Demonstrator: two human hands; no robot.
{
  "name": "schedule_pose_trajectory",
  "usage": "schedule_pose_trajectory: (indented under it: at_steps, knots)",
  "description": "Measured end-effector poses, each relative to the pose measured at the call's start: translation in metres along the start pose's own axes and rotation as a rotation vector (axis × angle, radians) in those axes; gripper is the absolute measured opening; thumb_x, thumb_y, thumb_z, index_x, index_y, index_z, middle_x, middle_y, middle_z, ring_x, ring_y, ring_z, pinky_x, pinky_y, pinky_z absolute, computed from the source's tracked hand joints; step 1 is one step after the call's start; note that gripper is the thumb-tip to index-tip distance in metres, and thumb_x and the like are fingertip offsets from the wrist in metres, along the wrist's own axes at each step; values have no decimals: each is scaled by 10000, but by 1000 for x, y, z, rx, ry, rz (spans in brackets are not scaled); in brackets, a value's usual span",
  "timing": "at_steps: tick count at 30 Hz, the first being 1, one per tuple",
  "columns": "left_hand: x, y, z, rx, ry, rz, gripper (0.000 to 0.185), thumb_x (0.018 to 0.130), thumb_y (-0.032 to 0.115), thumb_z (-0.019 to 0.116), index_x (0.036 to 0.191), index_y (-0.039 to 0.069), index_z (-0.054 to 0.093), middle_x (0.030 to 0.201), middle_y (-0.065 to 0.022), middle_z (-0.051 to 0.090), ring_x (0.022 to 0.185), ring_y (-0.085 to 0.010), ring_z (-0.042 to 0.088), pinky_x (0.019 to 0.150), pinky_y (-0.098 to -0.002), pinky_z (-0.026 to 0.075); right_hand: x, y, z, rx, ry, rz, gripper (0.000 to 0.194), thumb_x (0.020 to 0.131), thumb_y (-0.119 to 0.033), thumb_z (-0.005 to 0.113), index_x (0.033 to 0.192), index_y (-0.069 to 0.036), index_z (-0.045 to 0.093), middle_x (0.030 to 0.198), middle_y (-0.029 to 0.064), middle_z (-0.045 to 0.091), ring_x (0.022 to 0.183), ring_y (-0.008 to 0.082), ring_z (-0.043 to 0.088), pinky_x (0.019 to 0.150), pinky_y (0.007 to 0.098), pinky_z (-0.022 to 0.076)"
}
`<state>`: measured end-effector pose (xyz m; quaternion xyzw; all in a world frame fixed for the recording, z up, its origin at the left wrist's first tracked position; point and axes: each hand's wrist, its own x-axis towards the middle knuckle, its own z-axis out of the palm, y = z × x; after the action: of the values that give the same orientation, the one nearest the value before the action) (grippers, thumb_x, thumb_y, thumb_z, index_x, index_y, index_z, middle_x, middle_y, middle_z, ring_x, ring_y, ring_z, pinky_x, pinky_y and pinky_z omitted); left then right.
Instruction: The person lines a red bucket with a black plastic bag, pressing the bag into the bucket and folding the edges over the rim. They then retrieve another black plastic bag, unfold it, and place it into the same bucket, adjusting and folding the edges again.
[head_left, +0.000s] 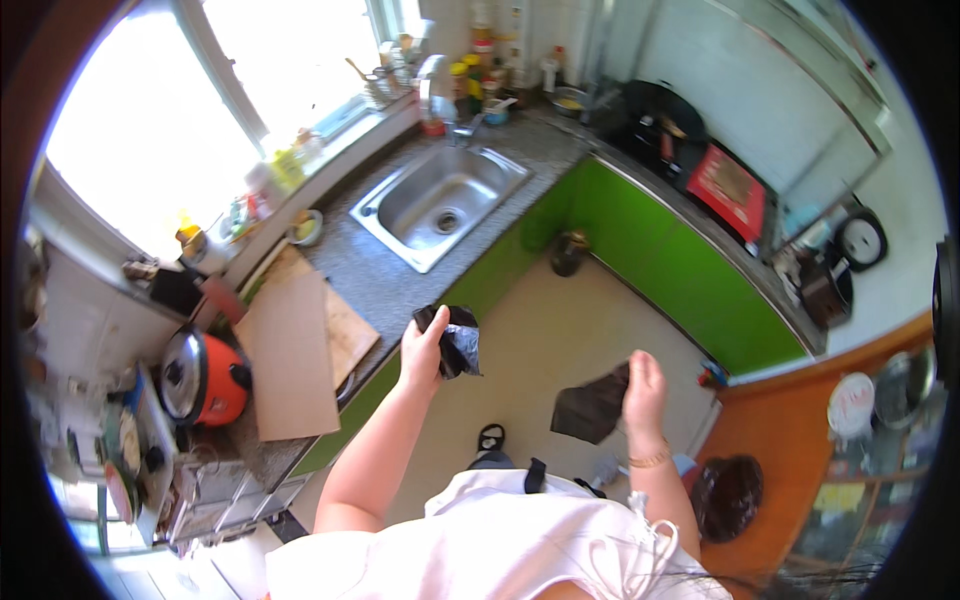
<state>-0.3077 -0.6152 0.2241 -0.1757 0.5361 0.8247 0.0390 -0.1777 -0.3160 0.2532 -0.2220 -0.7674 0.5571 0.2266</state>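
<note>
My left hand (421, 354) grips a crumpled bundle of shiny black plastic film (460, 346), thumb on top, near the front edge of the counter. Off to the right, my right hand (645, 394) pinches one corner of a thin dark sheet (590, 405), which looks like plastic film. This sheet hangs out toward the left, above the tiled floor (525, 352). A clear gap separates the two dark pieces. Both hands are in the air in front of my body, touching neither counter nor cabinet.
A steel sink (442, 202) is set into the granite counter (337, 232). Boards (292, 360) and an orange rice cooker (206, 379) stand left. A wok (664, 112) and red box (727, 187) lie right. A dark jar (569, 253) and plastic-lined bin (727, 497) stand low down.
</note>
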Motion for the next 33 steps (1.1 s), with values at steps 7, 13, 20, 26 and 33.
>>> schedule_pose_trajectory:
  at_steps: [7, 13, 20, 26, 33]
  knots:
    - [146, -10, -188, 1254, 564, 98, 482, 716, 143, 667, 1154, 1, 527, 1055, -215, 578, 983, -342, 579, 850, -416, 483, -6, 21, -19, 76, -23, 214, 331, 1001, -262, 441, 803, -11, 526, 731, -22, 474, 716, 86, 427, 678, 248, 397]
    - [170, -10, -261, 1403, 436, 248, 572, 732, -3, 659, 1272, 122, 519, 1190, -135, 566, 1149, -307, 515, 1007, -381, 419, -15, 39, -3, 162, -90, 200, 213, 978, -205, 499, 888, -24, 564, 825, -1, 542, 772, 80, 477, 728, 233, 420]
    - [132, -11, -136, 1182, -66, 558, 689, 737, 217, 763, 1325, 59, 442, 1313, -153, 475, 1209, -316, 444, 1013, -419, 363, -7, 28, 17, 491, -56, 388, 158, 913, -68, 591, 1060, -9, 597, 909, 10, 598, 809, 68, 542, 746, 197, 445]
    - [-9, -59, 72, 494, -1106, 379, 1030, 651, 334, 833, 1442, 59, 233, 1354, -155, 454, 1332, -269, 350, 1144, -472, 152, -9, -8, 29, 867, -127, 433, 145, 936, -59, 538, 1068, -21, 584, 949, 51, 640, 885, 146, 627, 799, 275, 522]
    - [-35, -90, 128, 901, -1438, -13, 497, 710, 251, 788, 1129, 47, 613, 873, -94, 700, 828, -190, 656, 912, -343, 462, 8, -38, -66, 987, 146, 297, 180, 939, -136, 543, 1071, -32, 606, 1014, 86, 659, 922, 190, 638, 848, 340, 520]
